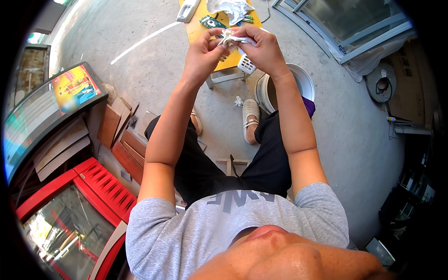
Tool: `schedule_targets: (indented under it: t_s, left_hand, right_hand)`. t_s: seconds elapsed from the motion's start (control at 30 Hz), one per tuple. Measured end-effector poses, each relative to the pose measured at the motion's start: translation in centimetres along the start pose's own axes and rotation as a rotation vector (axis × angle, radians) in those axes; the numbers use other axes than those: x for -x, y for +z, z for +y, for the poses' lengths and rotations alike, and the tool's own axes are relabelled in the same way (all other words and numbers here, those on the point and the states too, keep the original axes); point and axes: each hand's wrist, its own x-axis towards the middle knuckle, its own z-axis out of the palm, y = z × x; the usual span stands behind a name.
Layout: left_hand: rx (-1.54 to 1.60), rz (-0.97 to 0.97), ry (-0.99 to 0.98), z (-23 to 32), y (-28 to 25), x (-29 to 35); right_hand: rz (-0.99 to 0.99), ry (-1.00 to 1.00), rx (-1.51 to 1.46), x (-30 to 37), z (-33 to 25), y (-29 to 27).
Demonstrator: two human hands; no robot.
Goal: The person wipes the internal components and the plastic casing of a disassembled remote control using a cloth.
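Observation:
My left hand (204, 55) and my right hand (262, 50) meet above a yellow-topped stool or small table (196, 30). Their fingers pinch a crumpled piece of white tissue (227, 39) between them. Below my right hand shows a white plastic piece with slots (246, 64); whether that hand also holds it, I cannot tell. Just beyond my fingers, a green circuit board (211, 21) lies on the yellow top. Farther back are a larger crumpled white sheet (231, 8) and green batteries (248, 19). A white plastic casing (188, 10) rests at the far left edge.
A white bucket (302, 74) stands right of my feet, a purple cloth (308, 106) at its side. A white scrap (238, 101) lies on the concrete floor (340, 140). Boards (122, 116) and a red-framed glass cabinet (100, 186) are at left; a metal-framed window (347, 28) leans far right.

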Motion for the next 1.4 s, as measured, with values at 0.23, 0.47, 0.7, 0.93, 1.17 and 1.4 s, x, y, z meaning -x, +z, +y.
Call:
schedule_targets:
  t_s: [0.23,0.47,0.7,0.93,1.17,1.4]
  left_hand:
    - [-0.368,0.050,0.167,1.1,0.9,0.7]
    - [-0.234,0.074,0.133,0.2,1.2,0.1]
    - [0.357,0.091,-0.129,-0.9,0.0,-0.7]
    - [0.553,0.147,-0.154,-0.8,0.8,-0.8]
    - [0.654,0.123,-0.150,-1.7,1.1,-0.7]
    - [0.716,0.147,-0.136,-1.8,1.5,-0.8]
  right_hand:
    - [0.134,0.036,0.088,0.5,-0.7,1.0]
    - [0.319,0.196,-0.039,0.7,-0.6,2.6]
    - [0.194,0.521,-1.038,-0.5,-0.9,1.2]
    - [0.193,0.360,-0.706,0.3,-1.0,3.7]
    - [0.329,0.352,-0.521,0.3,-0.3,4.6]
    - [0.273,0.279,-0.457,0.1,-0.3,3.9]
